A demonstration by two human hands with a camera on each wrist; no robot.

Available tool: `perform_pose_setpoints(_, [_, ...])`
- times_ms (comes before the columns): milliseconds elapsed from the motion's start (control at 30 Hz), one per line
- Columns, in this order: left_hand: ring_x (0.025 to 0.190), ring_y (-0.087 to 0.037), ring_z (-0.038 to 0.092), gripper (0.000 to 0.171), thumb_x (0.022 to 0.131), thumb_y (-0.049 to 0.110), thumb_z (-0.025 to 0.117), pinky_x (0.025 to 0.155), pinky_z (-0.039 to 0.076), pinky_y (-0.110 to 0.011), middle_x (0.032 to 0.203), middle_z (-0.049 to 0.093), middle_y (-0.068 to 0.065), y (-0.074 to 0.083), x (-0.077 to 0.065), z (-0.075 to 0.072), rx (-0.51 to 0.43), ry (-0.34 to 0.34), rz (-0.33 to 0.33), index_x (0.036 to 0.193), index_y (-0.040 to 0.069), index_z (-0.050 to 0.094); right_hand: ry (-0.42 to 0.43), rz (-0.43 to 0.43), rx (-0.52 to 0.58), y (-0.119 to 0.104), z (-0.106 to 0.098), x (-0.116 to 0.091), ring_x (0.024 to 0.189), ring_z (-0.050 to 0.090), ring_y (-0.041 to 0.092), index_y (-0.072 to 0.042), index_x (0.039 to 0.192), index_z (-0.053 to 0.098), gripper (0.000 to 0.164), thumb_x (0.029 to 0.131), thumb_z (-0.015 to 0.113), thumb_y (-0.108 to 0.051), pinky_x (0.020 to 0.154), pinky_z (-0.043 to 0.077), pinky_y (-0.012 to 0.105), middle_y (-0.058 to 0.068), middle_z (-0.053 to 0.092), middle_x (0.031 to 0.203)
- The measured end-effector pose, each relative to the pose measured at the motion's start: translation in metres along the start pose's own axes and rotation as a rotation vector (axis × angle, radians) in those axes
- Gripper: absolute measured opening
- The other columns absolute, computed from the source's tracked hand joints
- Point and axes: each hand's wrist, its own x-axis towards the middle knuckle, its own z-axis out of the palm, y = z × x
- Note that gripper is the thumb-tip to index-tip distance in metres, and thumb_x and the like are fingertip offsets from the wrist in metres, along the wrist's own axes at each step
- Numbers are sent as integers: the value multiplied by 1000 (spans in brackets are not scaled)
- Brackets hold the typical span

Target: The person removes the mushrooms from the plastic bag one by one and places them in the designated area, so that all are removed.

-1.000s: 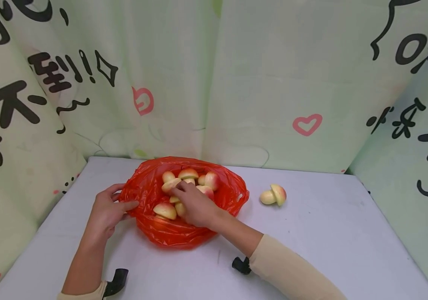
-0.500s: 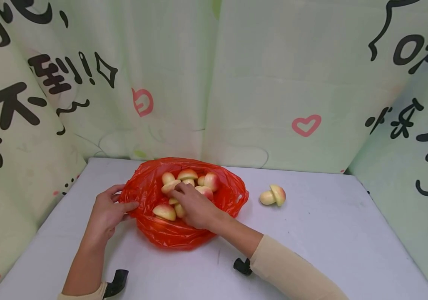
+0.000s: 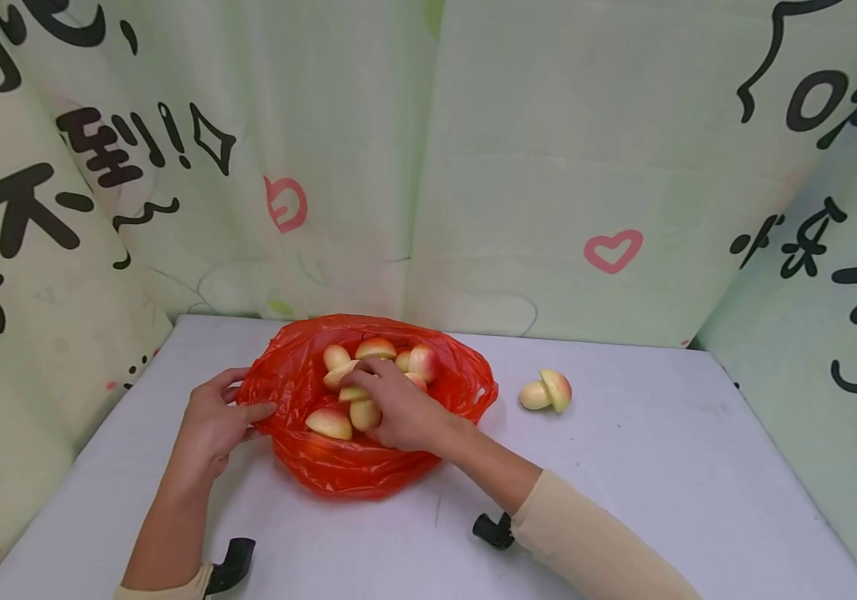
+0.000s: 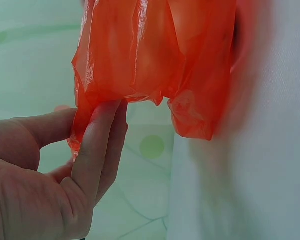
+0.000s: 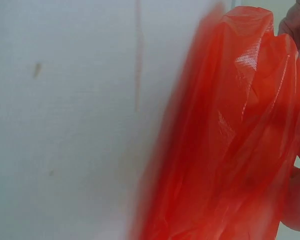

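Note:
A red plastic bag (image 3: 353, 475) stands wide open on the table, with several cream-and-pink mushrooms (image 3: 329, 423) inside. My left hand (image 3: 220, 421) pinches the bag's left rim between thumb and fingers; the left wrist view shows the red film (image 4: 125, 55) caught there. Over the bag's mouth, my right hand (image 3: 406, 412) reaches in with curled fingers around a mushroom (image 3: 364, 414) near the middle; its thumb is mostly hidden. In the right wrist view, the bag's side (image 5: 230, 140) covers most of that hand.
One mushroom (image 3: 546, 392) lies on the white table (image 3: 623, 483) to the right of the bag. A pale green curtain (image 3: 503, 167) with black writing and red hearts encloses the table at the back and sides.
My right hand has shifted slightly to the right inside the bag, and the mushroom at its fingers shows more. The left hand keeps its place on the rim.

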Motion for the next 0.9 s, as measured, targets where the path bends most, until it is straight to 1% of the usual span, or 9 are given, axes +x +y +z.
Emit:
perform_pose_setpoints(133, [103, -26, 66, 73, 97, 10, 72, 72, 64, -27, 145, 47, -27, 0, 0, 0, 4, -3, 2, 160, 4, 34, 37, -11, 75, 3, -5, -4, 139, 44, 22, -17, 143, 58, 60, 88, 80, -8, 100, 57, 31, 4, 49, 148])
perform_pose_setpoints(233, [103, -26, 66, 73, 97, 11, 72, 73, 64, -27, 144, 48, -27, 0, 0, 1, 5, -4, 6, 160, 3, 35, 62, -5, 124, 5, -9, -6, 135, 48, 20, -16, 142, 59, 59, 88, 81, -10, 99, 58, 31, 3, 50, 147])
perform_pose_setpoints(367, [107, -29, 65, 73, 98, 11, 72, 74, 64, -27, 146, 48, -26, 0, -1, 2, 12, 1, 0, 160, 4, 35, 84, 2, 164, 7, -14, -10, 133, 51, 20, -16, 143, 59, 60, 87, 82, -11, 98, 58, 31, 2, 50, 147])
perform_pose_setpoints(500, [109, -31, 65, 73, 98, 10, 71, 74, 64, -27, 147, 47, -26, 0, -1, 2, 21, 7, -9, 160, 5, 35, 106, 8, 205, 9, -19, -15, 133, 50, 19, -18, 142, 60, 62, 86, 84, -12, 96, 59, 32, 0, 50, 148])
perform_pose_setpoints(667, [108, -30, 66, 74, 97, 11, 72, 74, 64, -27, 147, 47, -27, 0, -1, 1, 16, 2, -7, 161, 4, 34, 146, 24, 229, 9, -26, -23, 133, 50, 20, -18, 142, 59, 64, 84, 85, -12, 97, 59, 37, 0, 52, 147])
perform_pose_setpoints(800, [107, -29, 66, 74, 98, 11, 71, 74, 64, -27, 147, 47, -27, 0, -1, 1, 20, 3, -10, 161, 5, 33, 175, 42, 230, 9, -31, -31, 135, 50, 21, -21, 142, 59, 65, 83, 86, -14, 98, 58, 41, -2, 53, 145])
perform_pose_setpoints(900, [106, -28, 66, 75, 98, 12, 72, 73, 64, -27, 146, 47, -27, -1, -1, 0, 21, 3, -9, 161, 4, 33, 196, 49, 226, 11, -32, -37, 136, 50, 19, -23, 142, 59, 66, 83, 87, -16, 100, 58, 41, -4, 54, 143])
